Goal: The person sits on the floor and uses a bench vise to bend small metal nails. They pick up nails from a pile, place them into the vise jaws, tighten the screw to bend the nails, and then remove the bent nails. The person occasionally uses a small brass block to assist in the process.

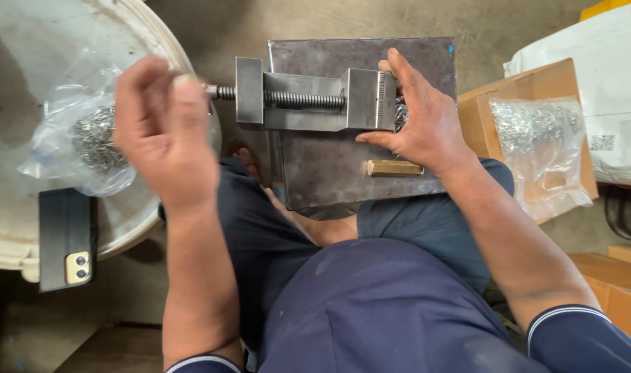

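One vise [315, 100] lies flat, screw pointing left toward left hand [165, 131].

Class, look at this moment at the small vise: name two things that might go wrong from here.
1. The right hand has fingers at the vise jaws beside small metal parts; the left hand is at the screw end, so pinching is possible.
2. The brass block lies loose on the steel plate and might slide off.

vise screw end [212, 91] hidden behind left hand [165, 131], tub [25, 245] cropped
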